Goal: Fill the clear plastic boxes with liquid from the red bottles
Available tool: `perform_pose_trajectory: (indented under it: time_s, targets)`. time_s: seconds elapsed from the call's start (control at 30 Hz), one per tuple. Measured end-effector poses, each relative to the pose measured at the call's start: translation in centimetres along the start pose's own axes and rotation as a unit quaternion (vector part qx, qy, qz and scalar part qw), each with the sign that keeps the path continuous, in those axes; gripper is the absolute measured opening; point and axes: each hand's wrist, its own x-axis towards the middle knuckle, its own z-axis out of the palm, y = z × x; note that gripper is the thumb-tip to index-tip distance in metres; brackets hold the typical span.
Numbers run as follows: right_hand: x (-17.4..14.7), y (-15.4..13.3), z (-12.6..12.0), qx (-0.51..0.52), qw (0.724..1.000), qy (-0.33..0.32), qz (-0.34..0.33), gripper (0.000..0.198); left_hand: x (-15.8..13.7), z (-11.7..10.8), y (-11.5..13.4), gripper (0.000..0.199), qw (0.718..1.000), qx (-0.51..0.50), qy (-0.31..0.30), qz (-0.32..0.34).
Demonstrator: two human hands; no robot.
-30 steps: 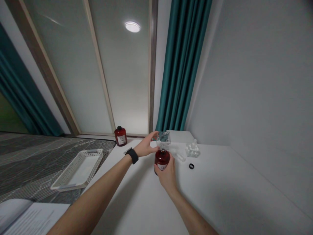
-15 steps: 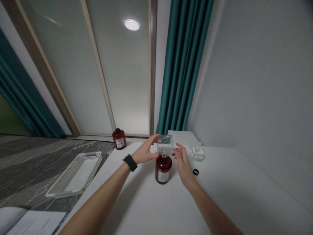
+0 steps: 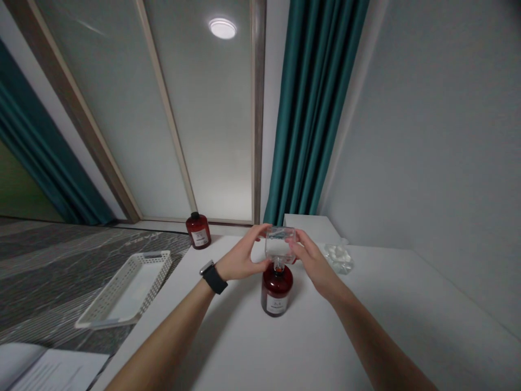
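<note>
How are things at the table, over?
Left hand and right hand both on clear container. Container directly above near bottle, which stands upright. Far bottle and crumpled plastic off to the sides, not in the way.

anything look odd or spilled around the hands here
One oddity: the clear square bottle is upside down, neck over the nearer red bottle, held by the left hand and right hand; bottles normally stand neck up. I see no spill.

Between your left hand point(image 3: 243, 256) and right hand point(image 3: 316, 264), a jar point(image 3: 278, 247) sits above a bottle point(image 3: 277, 296). Behind left stands another bottle point(image 3: 198, 232); behind right, a bag point(image 3: 339, 259). A basket point(image 3: 134, 296) lies far left.
</note>
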Motion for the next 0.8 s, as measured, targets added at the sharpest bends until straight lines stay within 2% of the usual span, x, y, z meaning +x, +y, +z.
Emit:
perform_pose_trajectory:
  time_s: [0.1, 0.17, 0.27, 0.4, 0.8]
  targets:
    - [0.0, -0.3, 0.1, 0.017, 1.0, -0.014, 0.003, 0.037, -0.1, -0.3, 0.3, 0.065, 0.997, -0.07, -0.015, -0.011]
    - [0.0, -0.3, 0.0, 0.03, 0.999, -0.029, -0.004, 0.035, 0.0, -0.5, 0.4, 0.056, 0.994, -0.105, -0.005, -0.028]
    - [0.0, -0.2, -0.2, 0.044, 0.998, -0.044, -0.021, 0.031, 0.2, -0.8, 0.7, 0.051, 0.992, -0.102, 0.014, -0.068]
    - [-0.1, -0.2, -0.4, 0.032, 0.998, -0.04, -0.031, 0.029, 0.4, -1.1, 1.0, 0.046, 0.99, -0.096, -0.014, -0.105]
    - [-0.7, -0.2, -1.2, 0.009, 0.996, -0.075, -0.049, 0.043, -0.2, -0.8, 1.8, 0.049, 0.981, -0.158, -0.002, -0.111]
